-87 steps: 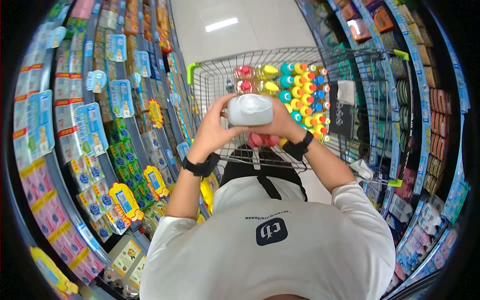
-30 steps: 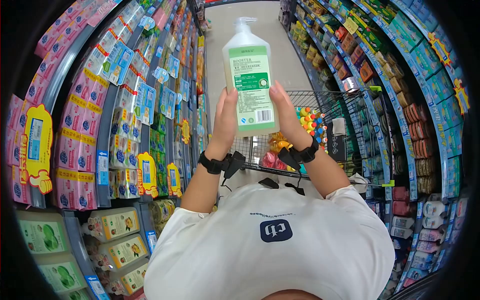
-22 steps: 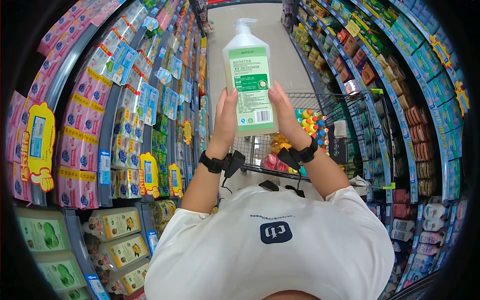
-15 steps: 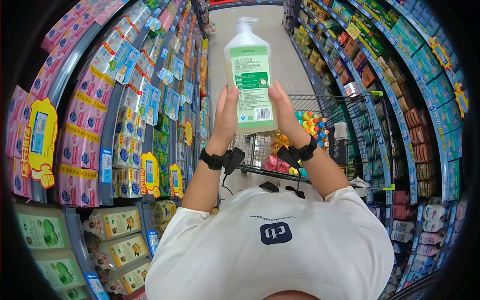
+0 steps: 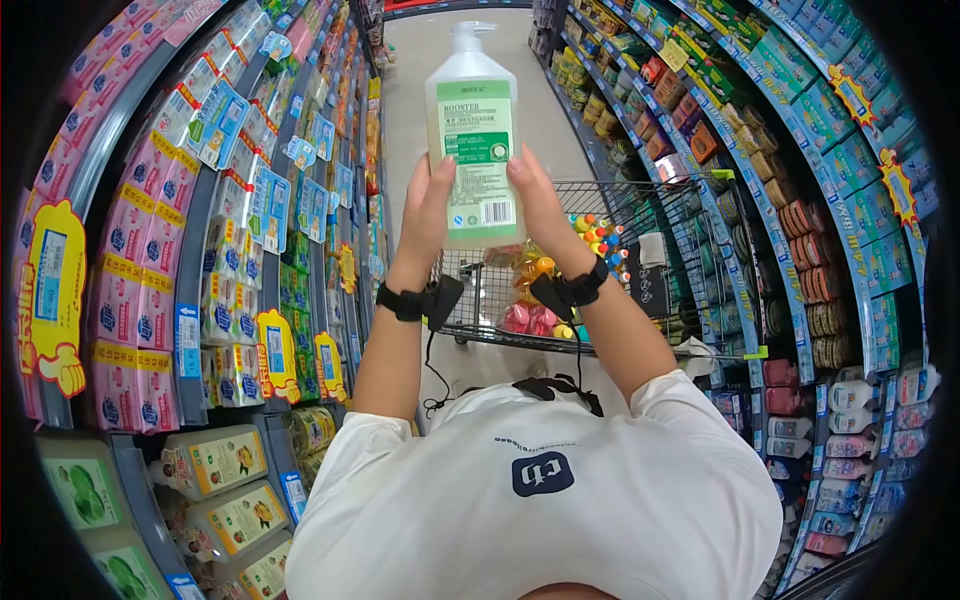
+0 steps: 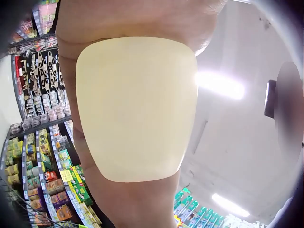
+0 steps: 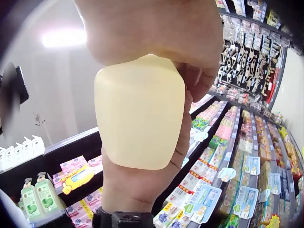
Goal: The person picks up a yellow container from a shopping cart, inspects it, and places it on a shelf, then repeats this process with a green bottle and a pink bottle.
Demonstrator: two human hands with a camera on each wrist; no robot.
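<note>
A pale pump bottle (image 5: 471, 140) with a green and white label is held upright in front of me, above the cart. My left hand (image 5: 428, 215) holds its left side and my right hand (image 5: 535, 205) its right side, fingers pointing up along the bottle. In the left wrist view the bottle's cream underside (image 6: 135, 107) fills the frame with the left hand (image 6: 137, 204) wrapped round it. The right wrist view shows the bottle's base (image 7: 140, 111) from below too, gripped by the right hand (image 7: 142, 42).
A wire shopping cart (image 5: 650, 215) stands just ahead with several coloured-cap bottles (image 5: 595, 240) inside. Stocked shelves line the aisle on the left (image 5: 200, 250) and on the right (image 5: 820, 200). The aisle floor (image 5: 410, 70) runs ahead.
The bottle went from lying flat with its base toward me to upright at arm's length. Over the last second it and both hands drifted slightly left and up.
</note>
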